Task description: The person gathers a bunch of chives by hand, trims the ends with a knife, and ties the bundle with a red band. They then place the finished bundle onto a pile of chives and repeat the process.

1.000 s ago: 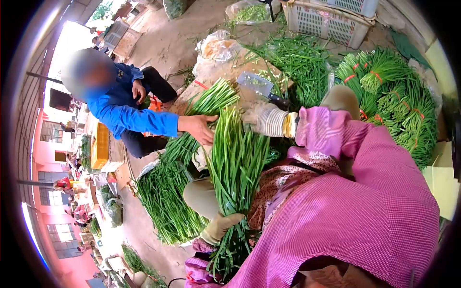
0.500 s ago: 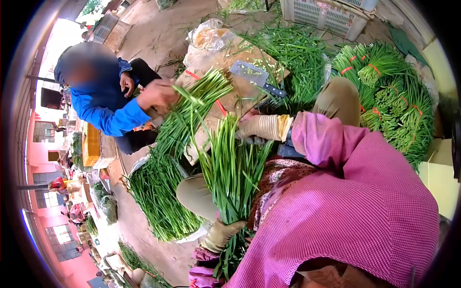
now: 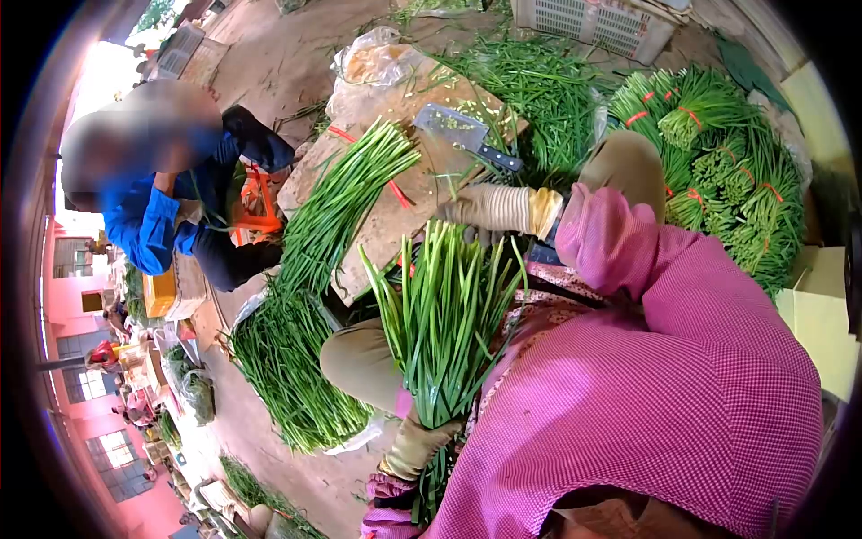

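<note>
In my left hand (image 3: 417,445), gloved and closed, is a bunch of chives (image 3: 435,332). The bunch stands over my lap, its pale cut ends fanned toward the board and its leaf ends hanging below my grip. My gloved right hand (image 3: 480,208) is just past those cut ends, at the near edge of the wooden board (image 3: 440,175), fingers stretched out and partly hidden. A second pile of chives (image 3: 355,193) lies across the board, with a red strap (image 3: 400,193) beneath it. A cleaver (image 3: 462,130) rests beside it among trimmings.
More loose chives (image 3: 301,368) lie left of my knee. Trimmed greens (image 3: 539,90) cover the floor beyond the board. Tied bundles (image 3: 718,162) are stacked at the right, near a white crate (image 3: 593,25). A co-worker (image 3: 153,180) in blue sits opposite, by an orange stool (image 3: 259,202).
My right hand has moved off the stalks toward the board, and their cut ends have spread. The co-worker's arm has drawn back from the pile on the board.
</note>
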### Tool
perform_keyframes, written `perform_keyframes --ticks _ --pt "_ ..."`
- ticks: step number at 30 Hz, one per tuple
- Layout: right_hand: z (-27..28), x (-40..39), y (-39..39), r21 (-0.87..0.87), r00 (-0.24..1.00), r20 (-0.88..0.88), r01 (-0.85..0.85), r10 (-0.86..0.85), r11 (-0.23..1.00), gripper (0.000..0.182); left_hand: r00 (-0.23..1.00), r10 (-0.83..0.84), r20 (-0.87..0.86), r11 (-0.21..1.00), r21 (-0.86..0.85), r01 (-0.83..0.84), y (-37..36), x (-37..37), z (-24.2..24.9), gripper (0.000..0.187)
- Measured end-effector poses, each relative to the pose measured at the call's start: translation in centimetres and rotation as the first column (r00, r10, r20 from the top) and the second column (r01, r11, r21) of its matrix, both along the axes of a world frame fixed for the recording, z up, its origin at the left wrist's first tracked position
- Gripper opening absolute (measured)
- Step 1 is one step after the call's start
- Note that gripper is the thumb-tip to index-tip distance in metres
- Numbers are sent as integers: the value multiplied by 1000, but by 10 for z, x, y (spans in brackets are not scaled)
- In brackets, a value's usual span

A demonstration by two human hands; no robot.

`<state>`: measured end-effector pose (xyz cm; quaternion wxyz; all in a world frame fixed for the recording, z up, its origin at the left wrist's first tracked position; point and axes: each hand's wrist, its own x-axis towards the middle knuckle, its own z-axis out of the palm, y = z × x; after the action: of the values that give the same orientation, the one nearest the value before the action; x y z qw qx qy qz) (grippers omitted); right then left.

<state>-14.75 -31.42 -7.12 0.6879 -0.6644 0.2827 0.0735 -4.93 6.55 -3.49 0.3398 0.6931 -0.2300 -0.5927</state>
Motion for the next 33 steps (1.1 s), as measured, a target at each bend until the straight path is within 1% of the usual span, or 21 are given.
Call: perform_keyframes --ticks 2,3,7,8,10,14,15,16,17,18,19,20,22,23,24,26,28,30,31,32,33 --pt "-10 5 7 -120 997 45 -62 68 991 44 1000 -15 19 1000 25 15 -1 -1 1 57" --pt "-16 8 13 -158 998 67 5 5 987 31 999 17 -28 1000 -11 -18 0 -2 0 56" --pt "-10 6 15 -159 992 95 99 -85 982 19 997 45 -56 999 7 -44 9 3 -12 57" --pt "-12 4 14 -158 992 96 98 -84 983 19 997 46 -55 999 7 -46 9 4 -12 57" --pt "-18 2 12 -187 948 280 211 -154 959 26 988 97 -117 995 -22 -101 5 5 -10 60" --pt "5 -11 -9 -279 945 237 290 -227 915 33 977 91 -192 985 -128 -117 -10 11 -3 70" --pt "-3 -11 -26 -511 939 242 338 -245 791 36 980 79 -181 990 -103 -98 -9 14 -2 75" --pt "-9 -17 -48 -575 904 275 429 -328 697 22 981 74 -182 990 -103 -94 -6 17 -3 75" --pt "-53 -24 -90 -890 890 456 456 -27 -7 23 966 100 -240 989 -81 -122 -2 19 -5 75" --pt "-14 -43 -98 -910 897 294 368 -330 191 27 946 129 -296 987 -55 -151 4 19 -9 75" --pt "-13 -51 -122 -906 857 221 357 -466 226 32 915 184 -358 979 -13 -203 13 20 -16 73" --pt "12 -55 -127 -935 842 -103 99 -530 339 33 916 184 -358 979 -12 -201 18 21 -19 73" --pt "-4 -53 -118 -975 892 -194 -219 -409 -17 35 941 167 -294 984 -17 -179 23 22 -24 72" --pt "19 -45 -96 -912 916 -312 -214 -253 351 36 942 162 -294 984 -18 -175 23 24 -26 72" --pt "42 -34 -71 -710 931 -359 -232 -59 665 37 951 157 -267 986 -9 -165 23 24 -28 71" --pt "-20 -9 -50 -403 939 108 -259 327 878 35 959 152 -238 988 6 -155 23 23 -26 70" --pt "-1 -5 -4 -421 953 85 -231 292 877 27 953 171 -250 984 -15 -180 18 19 -21 65" --pt "-32 6 4 -618 886 88 -309 455 723 22 952 187 -244 980 -17 -197 16 16 -13 62" --pt "-49 7 3 -610 891 176 -235 418 757 20 950 195 -243 978 -24 -207 17 15 -11 59" --pt "-47 6 2 -599 937 142 -175 319 782 22 950 200 -242 977 -23 -211 19 15 -11 59" --pt "-21 6 -6 -613 960 -42 -242 276 752 22 952 199 -233 979 -5 -205 22 15 -12 60"
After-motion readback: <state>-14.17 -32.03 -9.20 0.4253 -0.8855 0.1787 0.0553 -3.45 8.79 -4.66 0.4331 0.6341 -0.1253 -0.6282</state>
